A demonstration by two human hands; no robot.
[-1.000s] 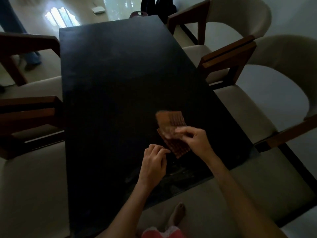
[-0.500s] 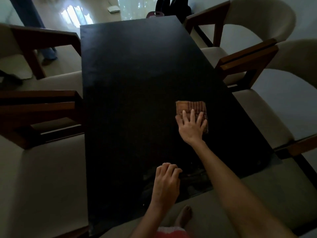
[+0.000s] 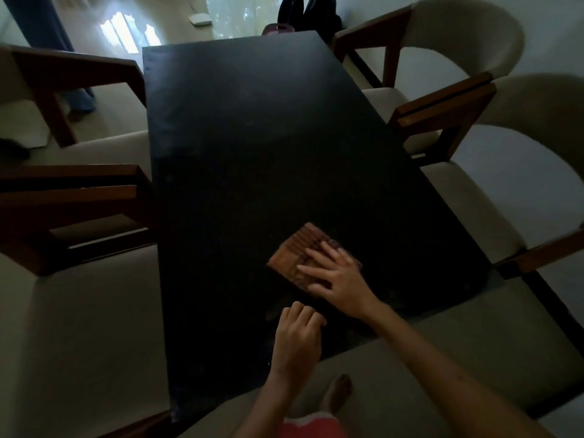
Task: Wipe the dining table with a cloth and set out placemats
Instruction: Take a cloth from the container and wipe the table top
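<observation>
Bare forearms, no sleeves; barefoot; red garment, pale trim.

A domestic dining room, seen from above. A long, dark rectangular surface fills the centre of the view. Upholstered armchairs with cream seats and brown wooden arms are drawn up along its sides: two at the right edge and two at the left edge. Beyond the far edge, a pale glossy floor reflects daylight from a window, and a blue curtain hangs at the far left corner. A bare foot stands on a pale seat at the near edge.
</observation>
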